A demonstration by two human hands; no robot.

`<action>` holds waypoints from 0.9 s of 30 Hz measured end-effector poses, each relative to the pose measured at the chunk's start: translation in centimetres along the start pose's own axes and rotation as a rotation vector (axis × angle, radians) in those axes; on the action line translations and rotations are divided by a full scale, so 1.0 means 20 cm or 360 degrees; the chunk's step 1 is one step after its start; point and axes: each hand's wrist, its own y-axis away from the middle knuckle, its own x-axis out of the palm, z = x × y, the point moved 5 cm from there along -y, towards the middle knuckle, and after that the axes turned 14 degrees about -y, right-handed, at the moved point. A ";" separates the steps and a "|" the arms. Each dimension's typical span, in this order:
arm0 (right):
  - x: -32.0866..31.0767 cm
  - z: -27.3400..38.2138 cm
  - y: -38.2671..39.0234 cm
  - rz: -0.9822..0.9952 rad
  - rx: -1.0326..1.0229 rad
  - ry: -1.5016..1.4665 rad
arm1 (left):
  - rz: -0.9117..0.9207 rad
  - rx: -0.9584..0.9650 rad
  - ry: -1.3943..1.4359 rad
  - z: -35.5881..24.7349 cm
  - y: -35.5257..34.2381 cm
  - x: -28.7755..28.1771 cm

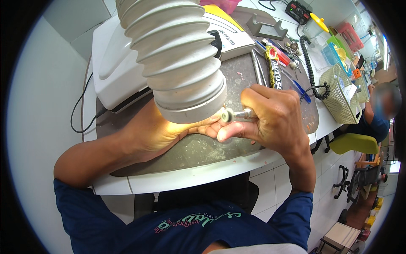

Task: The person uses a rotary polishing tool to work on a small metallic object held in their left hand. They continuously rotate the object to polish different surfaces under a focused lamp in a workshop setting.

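Two hands meeting under hose (177,55), right hand (275,120) gripping rotary tool (237,114)

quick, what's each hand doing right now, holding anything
Left hand: under the ribbed hose, fingers hidden; what it holds cannot be told.
Right hand: closed on a rotary handpiece with a small wheel.

Two hands work at the desk (203,171), the left hand (158,133) and the right hand (275,120), with one rotary handpiece (239,114) carrying one small grinding wheel (227,115) between them. Above hangs one ribbed grey extraction hose (177,55), beside one white machine (114,63). Farther off I count one coiled black cable (311,63), one woven basket (338,95), one green chair (353,144) and one other person (378,114)
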 end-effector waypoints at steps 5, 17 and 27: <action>-0.02 -0.01 -0.01 -0.0064 -0.0027 0.0015 | -0.0021 -0.0009 -0.0002 -0.03 0.00 0.02; -0.01 0.00 -0.01 -0.0059 -0.0107 0.0057 | -0.0003 0.0001 0.0069 -0.02 0.00 0.02; -0.01 0.00 -0.01 -0.0042 -0.0144 0.0039 | 0.0089 0.0037 0.0001 -0.02 0.00 0.01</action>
